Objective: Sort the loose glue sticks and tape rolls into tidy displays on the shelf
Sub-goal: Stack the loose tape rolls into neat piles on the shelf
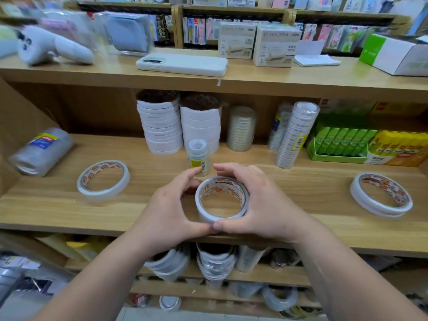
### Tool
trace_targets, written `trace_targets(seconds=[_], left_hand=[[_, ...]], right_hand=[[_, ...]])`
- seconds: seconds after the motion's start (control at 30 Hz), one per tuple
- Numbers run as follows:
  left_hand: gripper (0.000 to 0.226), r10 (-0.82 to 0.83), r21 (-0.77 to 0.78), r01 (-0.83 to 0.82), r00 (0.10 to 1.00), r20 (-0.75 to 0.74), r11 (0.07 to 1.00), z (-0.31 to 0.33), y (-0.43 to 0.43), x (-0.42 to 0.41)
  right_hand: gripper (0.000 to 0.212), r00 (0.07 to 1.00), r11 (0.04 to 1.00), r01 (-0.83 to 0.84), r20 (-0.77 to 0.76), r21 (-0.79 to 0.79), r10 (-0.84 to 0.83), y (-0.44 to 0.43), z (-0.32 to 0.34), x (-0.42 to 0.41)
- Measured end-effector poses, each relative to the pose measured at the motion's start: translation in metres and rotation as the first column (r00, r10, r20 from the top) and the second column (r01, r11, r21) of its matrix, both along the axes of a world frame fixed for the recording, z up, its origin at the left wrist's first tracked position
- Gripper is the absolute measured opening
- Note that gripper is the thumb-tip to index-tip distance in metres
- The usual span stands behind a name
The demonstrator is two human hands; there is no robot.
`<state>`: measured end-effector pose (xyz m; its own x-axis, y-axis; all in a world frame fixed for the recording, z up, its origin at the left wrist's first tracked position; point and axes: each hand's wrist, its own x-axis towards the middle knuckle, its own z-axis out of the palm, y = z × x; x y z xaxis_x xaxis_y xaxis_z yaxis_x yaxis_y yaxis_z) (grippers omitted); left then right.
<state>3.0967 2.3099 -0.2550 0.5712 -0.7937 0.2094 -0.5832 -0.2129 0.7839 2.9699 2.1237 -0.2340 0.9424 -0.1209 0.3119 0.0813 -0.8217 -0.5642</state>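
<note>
A stack of white tape rolls (221,200) with a red-printed core stands at the front middle of the wooden shelf (301,218). My left hand (172,210) and my right hand (258,203) curl round it from both sides, thumbs meeting at its near edge. Behind it a small pack of narrow clear tape rolls (198,157) stands upright. One loose white tape roll (103,180) lies flat to the left, another (381,196) to the right. Two tall stacks of white tape (162,126) rise at the back. Boxes of glue sticks (340,144) sit at the far right.
Sleeves of clear tape stand at the back (242,128) and lean at the right (294,135); another lies on its side at the left (40,151). On the shelf above lie a white phone (181,64), a white controller (53,46) and boxes (272,46).
</note>
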Motion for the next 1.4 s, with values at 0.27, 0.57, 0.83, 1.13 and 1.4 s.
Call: trace_targets(seconds=[0.27,0.57,0.83,1.13,1.4], left_hand=[[0.113,0.035,0.027,-0.036,0.999,0.025,0.999,0.001,-0.007,-0.006],[0.124,0.01,0.058,-0.012,0.999,0.041,0.998,0.009,-0.04,-0.027],[0.12,0.022,0.093,-0.012,0.995,-0.098,0.996,0.012,-0.075,-0.028],[0.118,0.027,0.054,-0.019,0.988,-0.149,0.998,0.008,-0.08,-0.032],[0.123,0.056,0.053,-0.059,0.997,0.048,0.997,0.021,-0.058,-0.038]], right_hand=[[0.101,1.0,1.0,0.021,0.002,-0.014,-0.021,-0.004,-0.007,-0.003],[0.064,0.899,0.929,0.367,0.24,0.045,-0.367,-0.039,-0.009,-0.054],[0.088,0.416,0.468,0.815,-0.217,-0.343,-0.883,-0.12,-0.004,-0.133],[0.071,0.509,0.544,0.817,-0.205,-0.19,-0.836,-0.113,-0.008,-0.138],[0.095,0.66,0.693,0.715,-0.24,-0.09,-0.712,-0.094,-0.005,-0.118]])
